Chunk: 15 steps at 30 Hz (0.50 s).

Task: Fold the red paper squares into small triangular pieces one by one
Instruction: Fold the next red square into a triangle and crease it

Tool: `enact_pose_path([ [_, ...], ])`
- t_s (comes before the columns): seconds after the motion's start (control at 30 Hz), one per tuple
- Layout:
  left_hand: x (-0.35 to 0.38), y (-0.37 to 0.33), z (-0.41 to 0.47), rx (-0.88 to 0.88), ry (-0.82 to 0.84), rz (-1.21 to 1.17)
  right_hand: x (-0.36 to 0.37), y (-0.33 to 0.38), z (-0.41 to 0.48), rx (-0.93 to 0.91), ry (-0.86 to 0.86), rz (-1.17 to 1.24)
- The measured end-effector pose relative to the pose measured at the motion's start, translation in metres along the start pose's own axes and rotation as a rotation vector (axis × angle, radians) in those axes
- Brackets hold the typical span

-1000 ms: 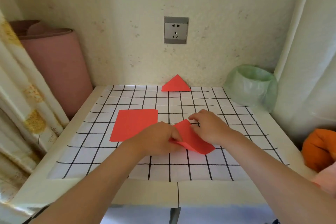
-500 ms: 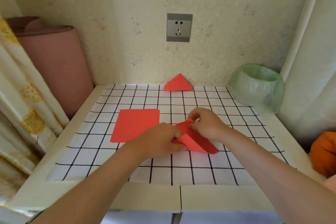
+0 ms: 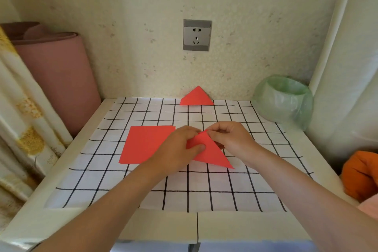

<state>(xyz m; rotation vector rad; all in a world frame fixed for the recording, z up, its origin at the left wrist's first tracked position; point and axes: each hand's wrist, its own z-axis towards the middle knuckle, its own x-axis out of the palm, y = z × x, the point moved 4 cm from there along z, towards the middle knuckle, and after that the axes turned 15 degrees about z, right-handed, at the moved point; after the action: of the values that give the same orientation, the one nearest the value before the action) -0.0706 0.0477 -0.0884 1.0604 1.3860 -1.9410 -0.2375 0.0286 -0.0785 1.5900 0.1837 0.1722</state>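
Observation:
A red paper piece (image 3: 212, 154), folded into a triangle, lies mid-table on the grid mat. My left hand (image 3: 176, 150) presses its left part with thumb and fingers. My right hand (image 3: 231, 137) pinches its upper tip, where both hands' fingertips meet. A flat stack of red paper squares (image 3: 144, 144) lies just left, partly under my left hand. A finished folded red triangle (image 3: 196, 97) sits at the mat's far edge against the wall.
The white table carries a black-grid mat (image 3: 184, 192). A green-bagged bin (image 3: 284, 99) stands back right. A pink rolled mat (image 3: 55, 71) and a curtain stand left. An orange cloth (image 3: 360, 176) lies right. A wall socket (image 3: 197, 35) is above.
The paper's near corner has been brought up to the far tip, making a flatter triangle. My right hand moved up to pinch the tip; my left thumb now presses the fold.

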Motion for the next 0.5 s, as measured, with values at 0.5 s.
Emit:
enact_pose_path([
  [0.5, -0.0028, 0.0042, 0.0023, -0.058, -0.189, -0.073, 0.0004, 0.0016, -0.0037, -0.033, -0.021, -0.249],
])
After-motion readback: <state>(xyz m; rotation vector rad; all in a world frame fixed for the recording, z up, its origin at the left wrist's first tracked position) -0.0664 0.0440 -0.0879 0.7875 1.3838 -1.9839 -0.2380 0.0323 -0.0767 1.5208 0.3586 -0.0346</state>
